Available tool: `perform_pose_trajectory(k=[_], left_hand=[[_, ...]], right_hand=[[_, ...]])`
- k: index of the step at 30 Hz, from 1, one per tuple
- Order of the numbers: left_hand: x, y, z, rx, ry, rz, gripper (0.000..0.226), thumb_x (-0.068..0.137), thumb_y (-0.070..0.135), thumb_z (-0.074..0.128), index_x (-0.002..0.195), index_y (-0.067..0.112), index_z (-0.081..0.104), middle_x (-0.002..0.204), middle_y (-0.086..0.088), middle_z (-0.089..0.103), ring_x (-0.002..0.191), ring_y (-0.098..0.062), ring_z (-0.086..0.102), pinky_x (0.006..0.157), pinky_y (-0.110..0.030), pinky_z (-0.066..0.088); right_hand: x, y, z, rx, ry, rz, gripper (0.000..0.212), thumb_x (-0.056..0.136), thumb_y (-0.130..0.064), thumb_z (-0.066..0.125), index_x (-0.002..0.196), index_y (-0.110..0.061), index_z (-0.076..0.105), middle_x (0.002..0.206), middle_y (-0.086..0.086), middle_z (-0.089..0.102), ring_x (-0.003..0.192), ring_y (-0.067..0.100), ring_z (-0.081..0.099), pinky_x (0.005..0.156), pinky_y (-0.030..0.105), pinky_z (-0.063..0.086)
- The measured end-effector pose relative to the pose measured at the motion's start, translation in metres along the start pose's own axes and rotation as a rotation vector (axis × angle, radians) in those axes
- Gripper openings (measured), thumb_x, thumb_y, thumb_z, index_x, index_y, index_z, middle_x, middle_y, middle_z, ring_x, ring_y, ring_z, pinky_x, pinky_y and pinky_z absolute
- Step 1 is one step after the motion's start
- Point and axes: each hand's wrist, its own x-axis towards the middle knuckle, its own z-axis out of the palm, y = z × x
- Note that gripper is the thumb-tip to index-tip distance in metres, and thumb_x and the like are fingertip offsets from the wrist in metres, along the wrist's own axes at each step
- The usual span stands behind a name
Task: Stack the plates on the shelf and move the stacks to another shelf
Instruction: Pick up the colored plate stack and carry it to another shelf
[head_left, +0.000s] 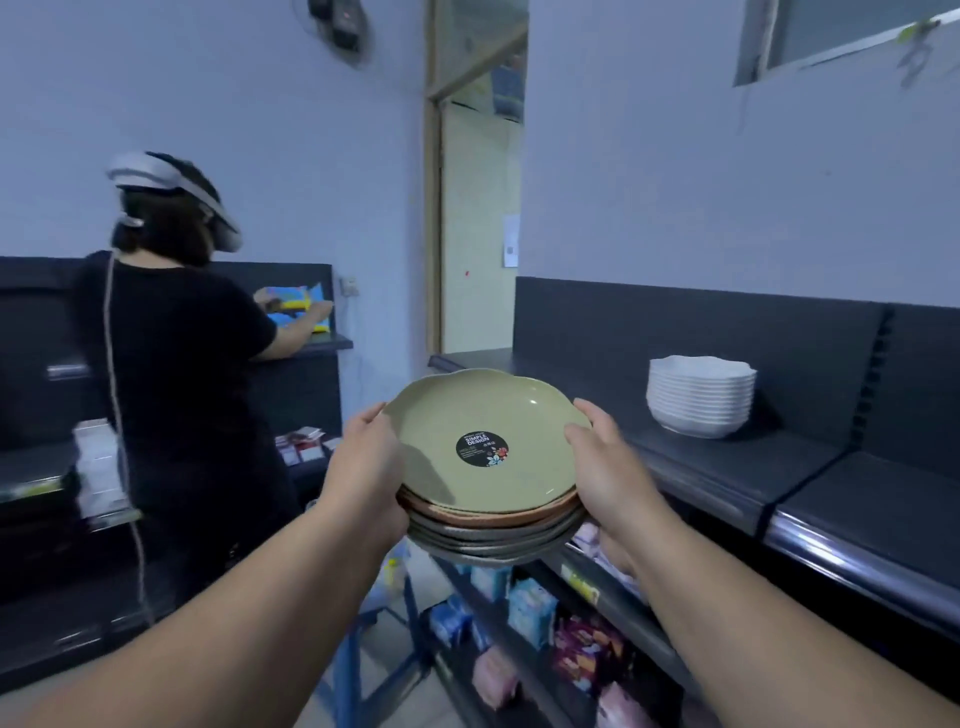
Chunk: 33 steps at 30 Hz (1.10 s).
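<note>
Both bare hands carry a stack of plates (493, 532) above a shop aisle. The left hand (371, 457) grips the stack's left edge and the right hand (602, 467) grips its right edge, each wrapped round the pile with a thumb at the rim of the top piece. That top piece is a scalloped green plate (483, 408) bearing a round black sticker (482, 449). Brown and grey rims show beneath it.

The stack is held in the air and touches no shelf. Below it, lower shelves hold packets of goods (530, 608). To the right runs a dark upper shelf (727, 467), where a pile of white scalloped dishes (701, 397) stands well apart from the carried stack.

Across the aisle, a second person (176, 364) in a black top and headset handles a bright packet at another shelf. A doorway (478, 234) lies beyond.

The stacking of this pile looks finished, and the step in hand appears to be the carry to its new shelf. The next move would call for keeping the stack level and lowering it onto a bare stretch of shelf. The fingers would then need to slip out from under it without tipping the glazed plates, which could slide on one another.
</note>
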Motion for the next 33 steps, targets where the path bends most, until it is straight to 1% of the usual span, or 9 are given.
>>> perform_pose_trajectory(k=[3, 5, 8, 11, 15, 20, 23, 27, 33], left_hand=[[-0.001, 0.020, -0.058, 0.006, 0.131, 0.069, 0.026, 0.092, 0.022, 0.044, 0.115, 0.028, 0.054, 0.098, -0.007, 0.064, 0.075, -0.027, 0.061, 0.067, -0.042, 0.052], [-0.005, 0.034, -0.100, 0.040, 0.184, 0.123, 0.029, 0.094, 0.024, 0.040, 0.121, 0.029, 0.048, 0.106, -0.007, 0.062, 0.083, -0.027, 0.062, 0.076, -0.044, 0.053], [-0.013, 0.057, -0.161, 0.095, 0.245, 0.132, 0.036, 0.095, 0.030, 0.040, 0.130, 0.039, 0.041, 0.115, -0.006, 0.060, 0.096, -0.032, 0.063, 0.085, -0.053, 0.054], [-0.023, 0.076, -0.211, 0.125, 0.300, 0.137, 0.044, 0.096, 0.030, 0.042, 0.134, 0.051, 0.033, 0.117, -0.003, 0.060, 0.096, -0.035, 0.065, 0.082, -0.057, 0.054], [-0.031, 0.090, -0.266, 0.166, 0.373, 0.173, 0.050, 0.093, 0.026, 0.051, 0.133, 0.051, 0.034, 0.117, -0.001, 0.061, 0.094, -0.034, 0.067, 0.074, -0.049, 0.058], [-0.030, 0.094, -0.319, 0.209, 0.526, 0.205, 0.054, 0.091, 0.023, 0.057, 0.134, 0.047, 0.035, 0.118, 0.004, 0.058, 0.101, -0.028, 0.064, 0.087, -0.051, 0.054], [-0.023, 0.093, -0.345, 0.227, 0.627, 0.212, 0.052, 0.090, 0.023, 0.058, 0.132, 0.048, 0.037, 0.114, 0.007, 0.058, 0.101, -0.027, 0.063, 0.087, -0.051, 0.054], [-0.016, 0.092, -0.374, 0.233, 0.774, 0.224, 0.056, 0.086, 0.026, 0.061, 0.129, 0.052, 0.037, 0.118, 0.006, 0.056, 0.102, -0.030, 0.063, 0.086, -0.052, 0.054], [-0.016, 0.088, -0.413, 0.229, 0.924, 0.270, 0.060, 0.074, 0.030, 0.065, 0.123, 0.056, 0.042, 0.126, 0.007, 0.054, 0.110, -0.028, 0.060, 0.095, -0.052, 0.049]], right_hand=[[-0.010, -0.001, 0.061, -0.011, -0.065, -0.011, 0.041, 0.095, -0.030, 0.041, 0.134, -0.042, 0.044, 0.120, -0.004, 0.062, 0.109, 0.017, 0.058, 0.099, 0.040, 0.047], [-0.019, -0.003, 0.105, -0.013, -0.135, -0.024, 0.039, 0.094, -0.030, 0.042, 0.131, -0.044, 0.044, 0.118, -0.004, 0.063, 0.107, 0.018, 0.059, 0.097, 0.040, 0.048], [-0.036, -0.008, 0.166, 0.003, -0.250, -0.042, 0.043, 0.096, -0.028, 0.044, 0.137, -0.041, 0.041, 0.109, -0.012, 0.060, 0.106, 0.015, 0.059, 0.088, 0.034, 0.048], [-0.051, -0.013, 0.217, -0.008, -0.348, -0.052, 0.039, 0.091, -0.033, 0.047, 0.128, -0.043, 0.043, 0.112, -0.013, 0.060, 0.108, 0.015, 0.058, 0.092, 0.036, 0.048], [-0.063, -0.014, 0.275, -0.011, -0.479, -0.032, 0.063, 0.077, -0.043, 0.054, 0.139, -0.043, 0.039, 0.122, -0.008, 0.060, 0.109, 0.017, 0.060, 0.098, 0.043, 0.050], [-0.066, -0.008, 0.338, -0.025, -0.614, -0.035, 0.059, 0.085, -0.038, 0.057, 0.140, -0.044, 0.036, 0.120, -0.011, 0.059, 0.108, 0.017, 0.060, 0.100, 0.041, 0.048], [-0.060, 0.000, 0.374, -0.031, -0.705, -0.038, 0.063, 0.083, -0.040, 0.059, 0.141, -0.045, 0.035, 0.120, -0.012, 0.059, 0.109, 0.018, 0.059, 0.102, 0.042, 0.046], [-0.051, 0.008, 0.422, 0.002, -0.839, -0.048, 0.065, 0.077, -0.041, 0.062, 0.138, -0.045, 0.039, 0.115, -0.016, 0.060, 0.106, 0.015, 0.061, 0.099, 0.042, 0.049], [-0.049, 0.019, 0.483, 0.053, -1.062, -0.046, 0.054, 0.084, -0.025, 0.064, 0.133, -0.040, 0.045, 0.102, -0.018, 0.061, 0.092, 0.015, 0.066, 0.088, 0.038, 0.056]])
